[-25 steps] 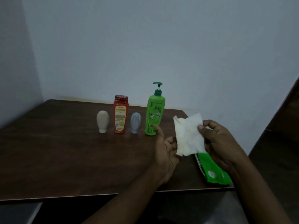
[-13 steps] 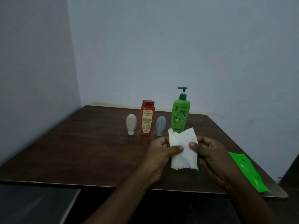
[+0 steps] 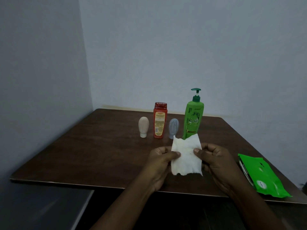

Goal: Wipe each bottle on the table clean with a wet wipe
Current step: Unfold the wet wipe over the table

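While the left hand (image 3: 159,163) and right hand (image 3: 217,161) pinch the wet wipe (image 3: 186,156), nothing steadies the green bottle (image 3: 193,120) (tall). Rubbing could tip it.

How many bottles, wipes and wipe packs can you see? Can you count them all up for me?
Bottles: 4 (beige bottle, red bottle, blue-grey bottle, green pump bottle)
Wet wipes: 1 (the white wet wipe)
Wipe packs: 1 (the green pack)
Total: 6
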Available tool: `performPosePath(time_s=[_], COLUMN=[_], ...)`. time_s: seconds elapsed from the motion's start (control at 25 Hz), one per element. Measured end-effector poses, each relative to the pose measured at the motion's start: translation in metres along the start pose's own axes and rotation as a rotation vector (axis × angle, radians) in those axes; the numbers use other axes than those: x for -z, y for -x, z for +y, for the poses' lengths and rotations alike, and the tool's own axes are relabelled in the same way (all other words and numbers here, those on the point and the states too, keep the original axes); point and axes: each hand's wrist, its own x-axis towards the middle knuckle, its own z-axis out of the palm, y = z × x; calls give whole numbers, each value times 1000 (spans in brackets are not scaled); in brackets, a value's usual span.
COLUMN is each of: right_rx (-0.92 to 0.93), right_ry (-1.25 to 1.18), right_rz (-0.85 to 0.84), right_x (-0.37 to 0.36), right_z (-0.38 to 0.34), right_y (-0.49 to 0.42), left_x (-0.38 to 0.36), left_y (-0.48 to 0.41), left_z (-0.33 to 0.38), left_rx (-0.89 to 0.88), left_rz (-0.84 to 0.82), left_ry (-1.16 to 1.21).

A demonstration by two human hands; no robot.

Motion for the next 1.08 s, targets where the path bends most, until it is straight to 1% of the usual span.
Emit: performPosePath(time_s=[0.08, 0.16, 0.24, 0.32, 0.4, 0.48, 0.52, 0.56, 0.64, 0.72, 0.8, 0.88, 0.96, 1.04, 1.08], right_rx=[-6, -24, -28, -28, -48, -66, -21, 73, 305, 413, 487, 576, 646, 689, 704], right_ry=[18, 26, 36, 39, 35, -42, -46, -29, 155, 307, 454, 555, 574, 530, 501], right_rz=[-2, -5, -4, -4, -33, -90, -123, -145, -207, -278, -297, -302, -324, -330, -324], right_x=[1, 3, 4, 4, 2, 2, 3, 5, 4, 6, 11, 12, 18, 18, 17], right_z=[1, 3, 5, 5, 2, -7, -16, -28, -56, -70, -72, -70, -67, -70, -71], right_y=[-1, -1, 1, 1, 5, 14, 22, 33, 52, 60, 60, 63, 65, 70, 73], left_x=[4, 7, 5, 3, 5, 11, 15, 19, 25, 27, 29, 27, 25, 20, 17], left_y=[2, 4, 11, 14, 14, 18, 24, 31, 46, 56, 59, 62, 64, 64, 63], left_z=[2, 5, 6, 2, 3, 10, 17, 25, 43, 54, 59, 58, 56, 53, 52], left_rx=[57, 107, 142, 122, 76, 28, -36, -120, -304, -429, -476, -479, -459, -443, -453], left_rz=[5, -60, -127, -133, -75, -87, -118, -151, -193, -198, -214, -228, -262, -316, -323], left_ry=[141, 288, 346, 220, 33, -43, -59, -71, -166, -253, -279, -273, -215, -130, -138])
